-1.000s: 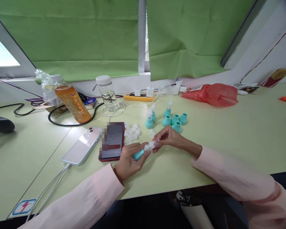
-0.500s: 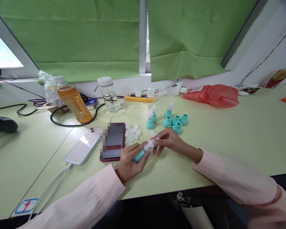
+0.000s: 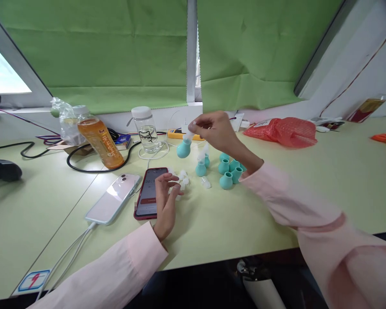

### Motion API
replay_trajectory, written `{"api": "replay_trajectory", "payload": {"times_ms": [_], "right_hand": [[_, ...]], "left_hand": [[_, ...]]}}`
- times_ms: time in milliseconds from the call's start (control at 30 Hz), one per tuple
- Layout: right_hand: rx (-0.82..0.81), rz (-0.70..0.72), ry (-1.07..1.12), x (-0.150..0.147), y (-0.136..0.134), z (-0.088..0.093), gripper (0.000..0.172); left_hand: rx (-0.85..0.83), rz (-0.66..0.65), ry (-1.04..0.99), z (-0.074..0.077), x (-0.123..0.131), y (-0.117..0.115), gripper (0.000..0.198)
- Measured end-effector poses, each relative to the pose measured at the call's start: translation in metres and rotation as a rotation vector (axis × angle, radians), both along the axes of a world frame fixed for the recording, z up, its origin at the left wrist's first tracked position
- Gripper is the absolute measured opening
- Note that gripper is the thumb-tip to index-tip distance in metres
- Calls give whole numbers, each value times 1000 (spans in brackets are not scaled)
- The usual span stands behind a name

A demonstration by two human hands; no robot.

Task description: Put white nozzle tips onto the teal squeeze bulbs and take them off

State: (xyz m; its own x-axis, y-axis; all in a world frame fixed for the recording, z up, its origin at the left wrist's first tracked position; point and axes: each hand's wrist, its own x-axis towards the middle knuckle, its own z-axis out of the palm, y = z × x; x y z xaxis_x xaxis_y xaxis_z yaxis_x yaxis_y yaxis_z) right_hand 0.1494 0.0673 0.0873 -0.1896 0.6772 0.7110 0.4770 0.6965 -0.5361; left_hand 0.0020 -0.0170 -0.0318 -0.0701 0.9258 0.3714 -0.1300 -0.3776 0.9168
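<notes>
My right hand (image 3: pixel 218 131) pinches the clear tip of a teal bulb aspirator (image 3: pixel 183 149), which hangs above the table, bulb down and slightly tilted. My left hand (image 3: pixel 165 210) holds nothing visible; its fingers are curved and apart, over the phone's right edge beside a pile of small translucent white pieces (image 3: pixel 182 176). Two aspirators with tips, the nearer one (image 3: pixel 200 168) plain to see, stand upright below my right hand. A loose clear tip (image 3: pixel 206 182) lies in front of them. Several teal bulbs with bare openings (image 3: pixel 226 181) stand to the right, partly behind my right forearm.
A red-cased phone (image 3: pixel 147 210) lies by my left hand, with a pale phone (image 3: pixel 112 199) on a cable left of it. Behind stand an orange drink bottle (image 3: pixel 101 143), a clear water bottle (image 3: pixel 148 135) and a yellow power strip (image 3: pixel 175 134). Red bubble wrap (image 3: pixel 286 132) lies back right.
My left hand has let go of the aspirator and moved left to the white pieces. My right hand has lifted the aspirator up and away, toward the back of the table.
</notes>
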Motion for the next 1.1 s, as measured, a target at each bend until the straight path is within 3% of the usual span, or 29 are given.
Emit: {"api": "replay_trajectory", "payload": {"times_ms": [100,200,300,400,533,667,867,1100], "right_hand": [[-85,96,-210,-3,9,-6,11],[-216,343,-236,4,-15,-10,15],[-376,546,-196,17,-46,-10,21],[-483,648,-100,27,-61,-14,19],[-554,656,-41,32,-56,-23,18],[-564,619,-97,36,-47,-29,22],[-700,706,-181,39,-39,-33,23],[-830,766,-148,38,-33,-40,24]], "left_hand": [[65,66,109,3,0,0,27],[153,168,189,9,-2,-3,42],[220,83,272,14,-5,-9,50],[274,8,419,15,-7,-16,35],[355,92,543,14,-6,-19,21],[448,132,582,15,-3,-18,20],[576,197,659,7,-2,-19,21],[639,186,662,1,-2,-18,24]]}}
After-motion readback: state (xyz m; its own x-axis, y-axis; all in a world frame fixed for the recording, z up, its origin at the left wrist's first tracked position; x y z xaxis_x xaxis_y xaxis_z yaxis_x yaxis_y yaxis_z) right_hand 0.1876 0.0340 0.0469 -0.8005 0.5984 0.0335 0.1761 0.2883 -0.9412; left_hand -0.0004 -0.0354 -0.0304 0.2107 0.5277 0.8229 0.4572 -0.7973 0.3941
